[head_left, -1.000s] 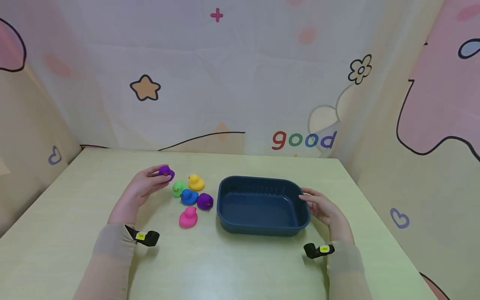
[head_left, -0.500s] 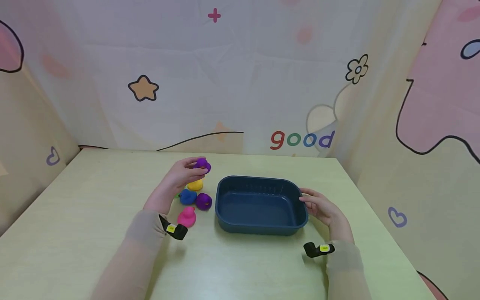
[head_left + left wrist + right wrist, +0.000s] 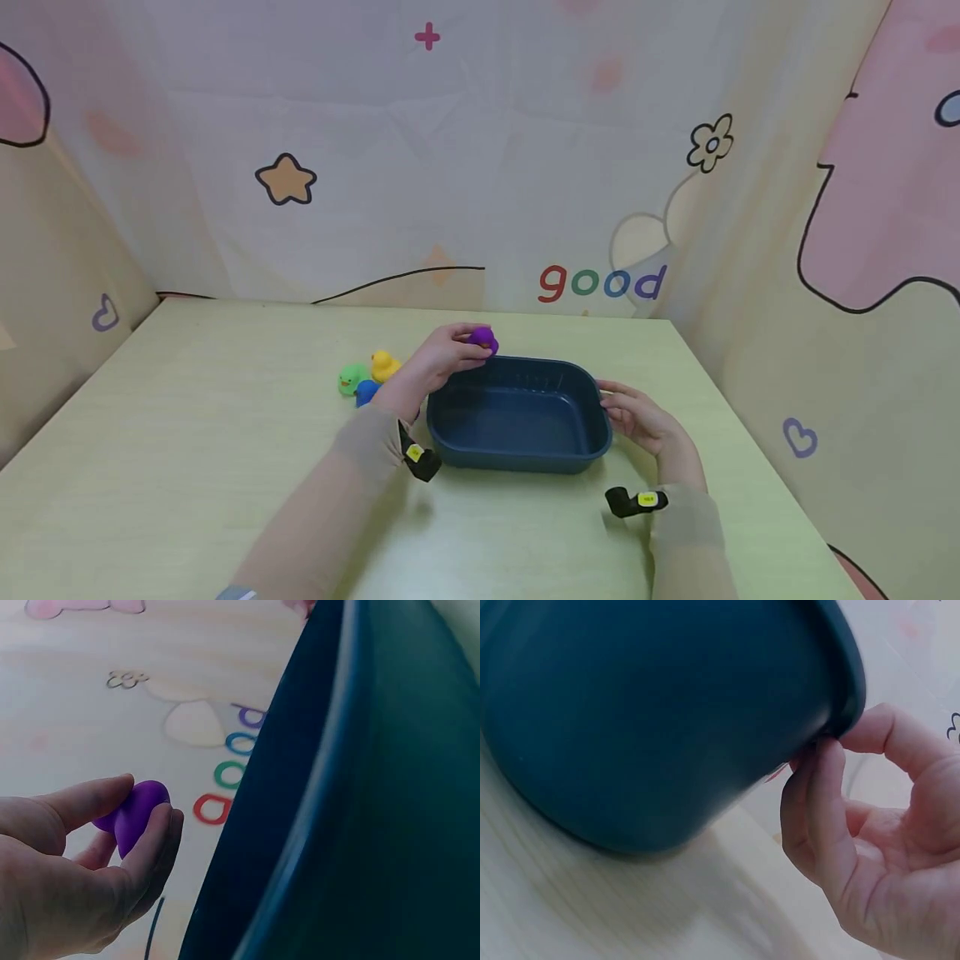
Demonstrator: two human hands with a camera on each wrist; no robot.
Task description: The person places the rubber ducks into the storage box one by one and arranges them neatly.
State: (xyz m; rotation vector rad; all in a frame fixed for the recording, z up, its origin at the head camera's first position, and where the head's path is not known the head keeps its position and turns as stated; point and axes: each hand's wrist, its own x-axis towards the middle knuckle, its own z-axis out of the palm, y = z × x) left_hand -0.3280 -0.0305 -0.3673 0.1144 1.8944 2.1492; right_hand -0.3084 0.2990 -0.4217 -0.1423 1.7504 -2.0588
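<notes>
Thumb and fingers of my left hand (image 3: 442,357) pinch a purple rubber duck (image 3: 483,339) over the back-left rim of the dark blue basin (image 3: 517,460). The left wrist view shows that purple duck (image 3: 139,814) held at the fingertips, with the basin wall (image 3: 390,795) beside the hand. At the basin's right end, my right hand (image 3: 647,425) holds the rim between thumb and fingers, as the right wrist view shows of the hand (image 3: 877,832). Inside the basin, no duck is visible.
Left of the basin lie a green duck (image 3: 351,380), a yellow duck (image 3: 386,366) and a blue duck (image 3: 366,392), partly behind the left forearm. The pale table (image 3: 187,400) meets a printed cloth backdrop (image 3: 480,183) at its far edge.
My left hand has carried the purple duck rightward from beside the other ducks to the basin's back rim. Its arm now covers the pink duck and the second purple duck. The right hand stays put.
</notes>
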